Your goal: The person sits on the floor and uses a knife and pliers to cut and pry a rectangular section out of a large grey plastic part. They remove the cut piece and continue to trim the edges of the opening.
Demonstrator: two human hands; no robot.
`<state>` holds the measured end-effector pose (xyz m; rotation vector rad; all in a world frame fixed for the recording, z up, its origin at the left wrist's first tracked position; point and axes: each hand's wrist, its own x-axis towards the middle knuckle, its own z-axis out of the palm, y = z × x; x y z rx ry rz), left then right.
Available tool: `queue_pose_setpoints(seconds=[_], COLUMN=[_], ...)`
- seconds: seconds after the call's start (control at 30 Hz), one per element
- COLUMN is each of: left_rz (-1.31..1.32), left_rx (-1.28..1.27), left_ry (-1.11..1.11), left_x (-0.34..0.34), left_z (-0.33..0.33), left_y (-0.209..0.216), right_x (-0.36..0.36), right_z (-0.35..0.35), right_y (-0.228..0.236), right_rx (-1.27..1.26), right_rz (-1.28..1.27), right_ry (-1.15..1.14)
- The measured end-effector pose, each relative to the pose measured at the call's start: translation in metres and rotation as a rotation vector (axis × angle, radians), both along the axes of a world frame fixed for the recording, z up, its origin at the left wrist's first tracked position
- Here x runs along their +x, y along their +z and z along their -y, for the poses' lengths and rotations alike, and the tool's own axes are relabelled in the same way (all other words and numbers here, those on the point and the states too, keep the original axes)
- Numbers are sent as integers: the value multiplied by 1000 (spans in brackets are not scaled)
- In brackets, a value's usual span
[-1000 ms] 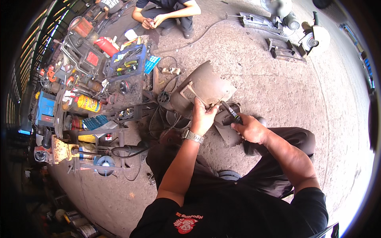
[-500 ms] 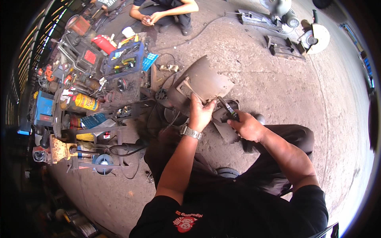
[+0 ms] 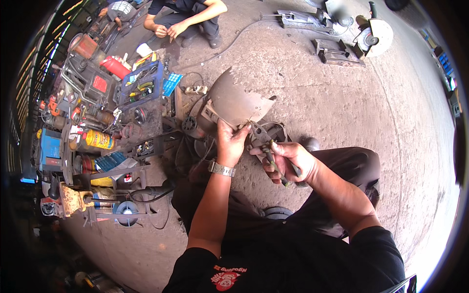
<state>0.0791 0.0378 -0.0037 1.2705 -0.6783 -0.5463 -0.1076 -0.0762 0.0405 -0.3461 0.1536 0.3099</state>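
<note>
A curved grey-brown metal shell [image 3: 238,101] with a ragged edge stands tilted in front of me. My left hand [image 3: 231,142], a metal watch on its wrist, is closed on the shell's near edge, thumb on top. My right hand [image 3: 293,162] grips pliers with dark handles [image 3: 269,157], which stand slightly apart. The pliers' head points at the shell's near right corner, close to my left fingertips. Whether the jaws bite the metal, I cannot make out. Below the shell lie dark metal parts, partly hidden by my hands.
At left are a blue crate [image 3: 142,84] of tools, a yellow bottle [image 3: 99,139], a red cylinder [image 3: 115,67] and a rusty vise-like block [image 3: 73,199]. A co-worker [image 3: 185,18] squats ahead. A cut-off saw [image 3: 374,39] stands far right. A cable [image 3: 229,49] crosses the floor.
My right hand has turned the pliers, and their handles now show spread apart. The shell has tilted in my left hand. The whole view has shifted slightly.
</note>
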Motion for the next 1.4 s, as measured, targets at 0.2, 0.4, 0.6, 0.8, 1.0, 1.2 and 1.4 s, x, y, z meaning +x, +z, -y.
queue_pose_setpoints(seconds=[0.2,0.4,0.6,0.8,1.0,1.2,1.4], left_rz=[-280,-730,-892,-920,-913,-830,-920], left_rx=[-15,-188,-140,-150,-137,-30,-25], left_ry=[68,45,32,-113,-102,-59,-92], left_x=[-5,2,-18,-32,-36,-32,-34], left_z=[-6,-13,-11,-8,-13,-14,-13], left_y=[7,12,15,23,27,36,39], right_x=[10,8,29,27,24,23,21], right_z=[-4,4,25,52,52,59,62], right_y=[12,-35,-18,-54,-8,-15,-6], right_rx=[-806,-1353,-1582,-1664,-1765,-1765,-1733], right_rz=[-316,-418,-443,-356,-275,-334,-426], right_ry=[-14,-221,-550,-833,-704,-714,-630])
